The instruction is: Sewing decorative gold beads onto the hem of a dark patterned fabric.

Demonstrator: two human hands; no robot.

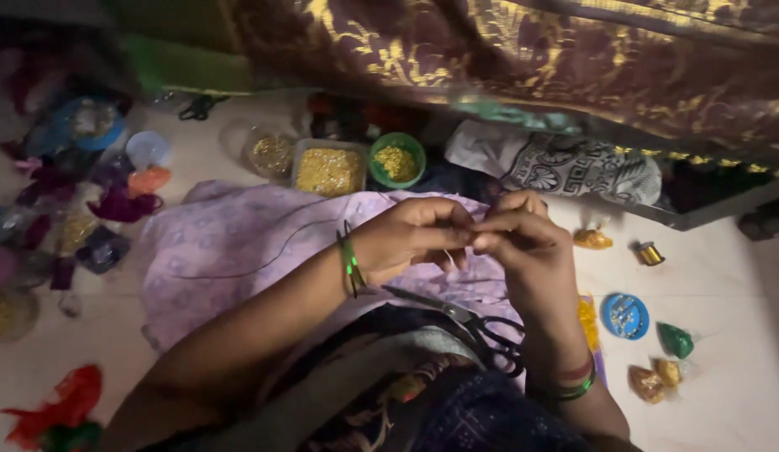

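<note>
Thread [451, 259] pinched between left hand [415, 234] and right hand [523, 247]; scissors [469, 322] just below.

Pale smooth floor [724, 402] w/ a crumpled lilac printed cloth [230, 243] spread in the middle. Just behind the cloth: clear rectangular tub of gold beads [328, 170] and green round bowl of gold beads [397, 160]. Right of it: small gold thread spool [650, 253], blue round lid [625, 316], green and gold foil packets [664, 360]. Left-front of it: red fabric scrap [63, 402].
</note>
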